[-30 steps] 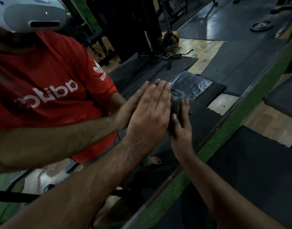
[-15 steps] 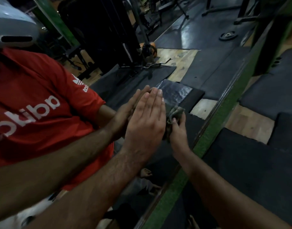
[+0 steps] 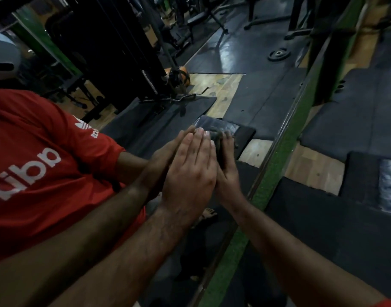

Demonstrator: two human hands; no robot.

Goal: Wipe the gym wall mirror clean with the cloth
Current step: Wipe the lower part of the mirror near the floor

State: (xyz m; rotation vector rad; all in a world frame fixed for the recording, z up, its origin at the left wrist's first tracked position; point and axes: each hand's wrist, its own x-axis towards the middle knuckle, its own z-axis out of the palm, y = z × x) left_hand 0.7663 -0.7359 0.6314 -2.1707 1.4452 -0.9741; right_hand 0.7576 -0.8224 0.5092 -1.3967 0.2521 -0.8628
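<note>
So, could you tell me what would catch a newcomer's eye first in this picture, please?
Probably the left hand, pressed flat with straight fingers on the mirror at the centre, meeting its own reflection. Just right of it, the right hand presses a dark cloth to the glass. At left, the reflected red shirt stands out in the dim gym.
</note>
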